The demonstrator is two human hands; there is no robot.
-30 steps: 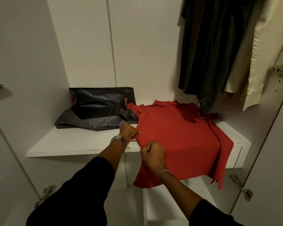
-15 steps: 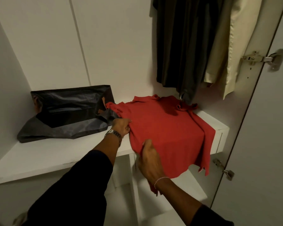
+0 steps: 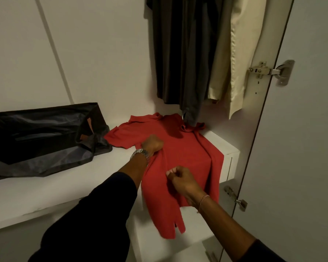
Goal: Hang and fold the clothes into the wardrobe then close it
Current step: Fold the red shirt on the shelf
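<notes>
A red polo shirt (image 3: 187, 154) lies spread on the white wardrobe shelf (image 3: 64, 178), its lower part hanging over the front edge. My left hand (image 3: 152, 145) pinches the shirt's left side near the sleeve, a watch on its wrist. My right hand (image 3: 180, 179) grips a fold of the red fabric lower down, near the shelf's edge. Between the two hands the shirt's left side is folded in toward its middle.
Dark garments (image 3: 180, 53) and a cream shirt (image 3: 239, 53) hang above the shelf's right end, one dark hem touching the red collar. A black fabric bag (image 3: 42, 137) lies at the left. The open door (image 3: 301, 129) with hinges stands at the right. Lower shelves sit below.
Both hands have carried the shirt's left edge inward over its front, making a lengthwise fold. The view has shifted to the right and closer.
</notes>
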